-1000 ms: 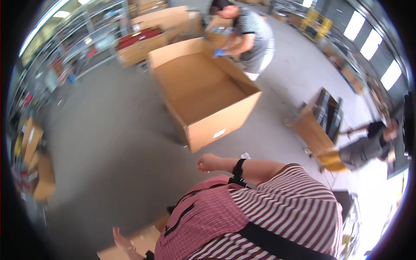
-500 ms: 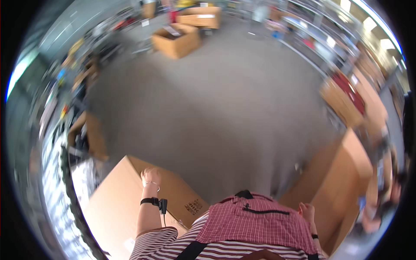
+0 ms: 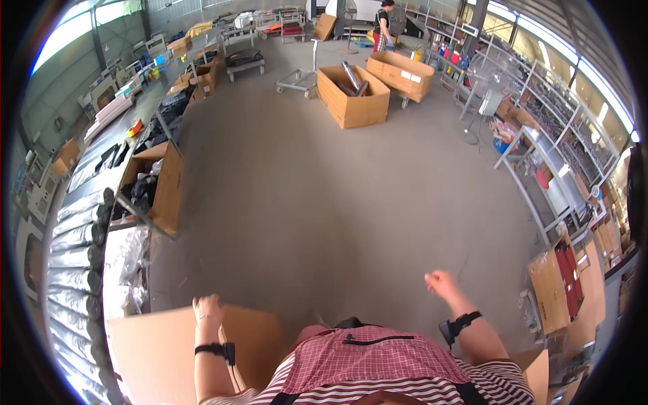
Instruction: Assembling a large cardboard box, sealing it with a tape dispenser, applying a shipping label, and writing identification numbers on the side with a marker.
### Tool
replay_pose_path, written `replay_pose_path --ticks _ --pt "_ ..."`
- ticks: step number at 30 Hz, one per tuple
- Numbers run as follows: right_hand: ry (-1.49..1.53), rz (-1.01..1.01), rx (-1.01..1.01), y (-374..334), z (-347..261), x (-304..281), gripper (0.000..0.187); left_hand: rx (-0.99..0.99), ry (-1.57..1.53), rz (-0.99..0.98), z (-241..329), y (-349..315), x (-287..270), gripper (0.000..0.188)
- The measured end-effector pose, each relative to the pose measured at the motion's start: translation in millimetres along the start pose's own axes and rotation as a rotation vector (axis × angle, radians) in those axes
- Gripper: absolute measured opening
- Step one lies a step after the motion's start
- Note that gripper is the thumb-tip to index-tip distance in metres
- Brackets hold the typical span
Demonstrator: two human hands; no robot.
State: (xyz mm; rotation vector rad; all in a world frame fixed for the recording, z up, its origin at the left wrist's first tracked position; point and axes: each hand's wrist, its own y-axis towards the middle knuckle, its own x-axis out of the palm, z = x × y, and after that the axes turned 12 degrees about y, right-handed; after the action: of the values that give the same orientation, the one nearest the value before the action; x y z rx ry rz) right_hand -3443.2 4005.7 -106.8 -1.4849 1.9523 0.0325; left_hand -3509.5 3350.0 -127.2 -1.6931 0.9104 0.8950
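At the lower left a large cardboard box stands beside me. My left hand is closed over its upper edge, with the fingers folded down on the board. Well to the right, my right hand is held out over the grey floor, its fingers curled in and nothing visible in them. A piece of another cardboard box shows behind my right elbow. Each wrist wears a black strap with a small device.
Wrapped rolls and a long work table line the left. An open carton of dark cloth stands beside the table. Ahead are two cartons and a person. A metal rack and a carton stand right.
My view has swung and steadied. My right arm has moved forward, away from my side and the right-hand box. My left hand stays on the left box's edge.
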Motion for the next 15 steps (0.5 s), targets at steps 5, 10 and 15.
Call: replay_pose_path --ticks 5,10,15 --pt "-1.098 -0.517 -0.145 53 146 -3 0.007 -0.013 -0.109 -0.079 2 73 -69 0.031" --pt "-0.879 -0.239 -0.125 176 180 20 0.018 0.197 -0.297 -0.228 121 213 -206 0.031" --pt "-0.885 -0.268 -0.359 405 74 41 0.017 0.445 -0.203 0.064 207 368 -231 0.023"
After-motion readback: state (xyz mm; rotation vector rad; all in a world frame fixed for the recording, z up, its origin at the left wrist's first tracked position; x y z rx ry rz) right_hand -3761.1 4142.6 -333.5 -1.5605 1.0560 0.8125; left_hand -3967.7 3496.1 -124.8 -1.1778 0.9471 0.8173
